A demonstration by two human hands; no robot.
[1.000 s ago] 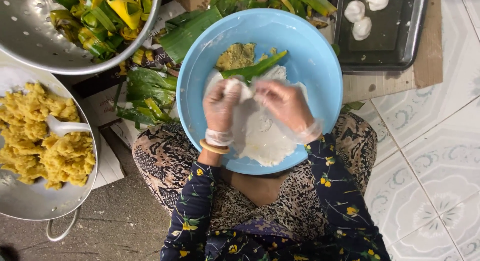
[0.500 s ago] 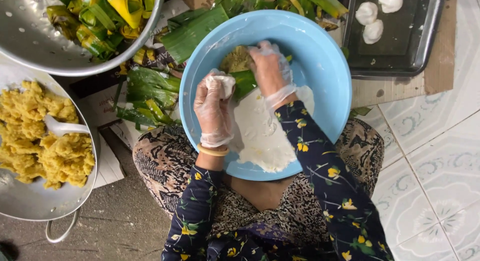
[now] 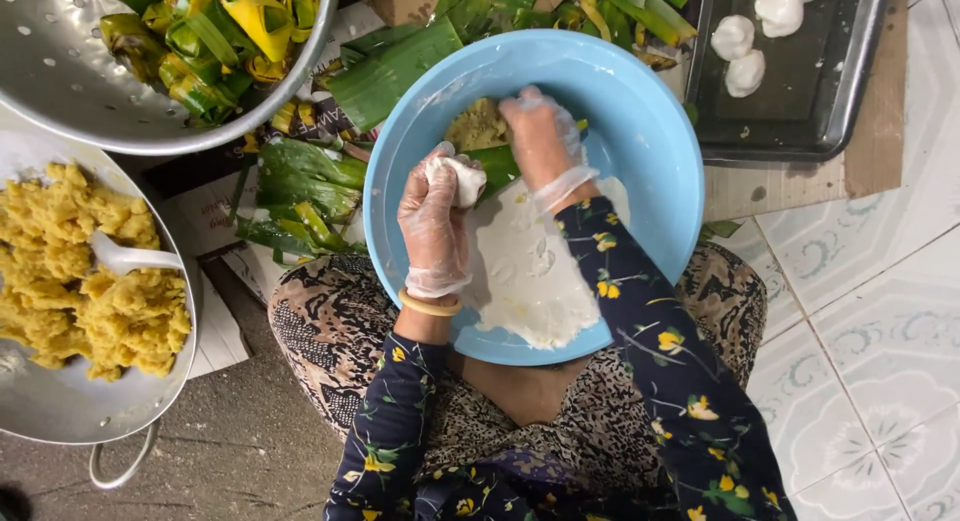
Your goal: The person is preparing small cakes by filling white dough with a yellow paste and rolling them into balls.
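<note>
On the person's lap sits a blue bowl (image 3: pixel 640 111), and both gloved hands work inside it. Left hand (image 3: pixel 435 221): closed around a small white dough lump (image 3: pixel 462 179), held above the bowl's left side. Right hand (image 3: pixel 540 141): fingers curled down at the far side of the bowl, at a yellow filling lump (image 3: pixel 475 126) that lies on a green leaf strip (image 3: pixel 495 163); whether it grips the filling or only presses on it cannot be told from this angle. White dough mass (image 3: pixel 525 276): a large share remains, spread across the near half of the bowl. Finished portion, as judged from the layout: three white dough balls (image 3: pixel 745 41) rest on the dark tray (image 3: pixel 830 101) at upper right, well apart from the bowl. Remaining supply: the metal pan (image 3: pixel 60 411) at left holds a large heap of yellow mash (image 3: pixel 80 281) with a white spoon (image 3: pixel 130 256) in it, and the metal colander (image 3: pixel 90 91) at upper left holds folded green leaves (image 3: pixel 210 41). Loose leaves (image 3: pixel 300 181) lie on the floor between colander and bowl. Progress appears early: few pieces formed, most dough and mash unused.
</note>
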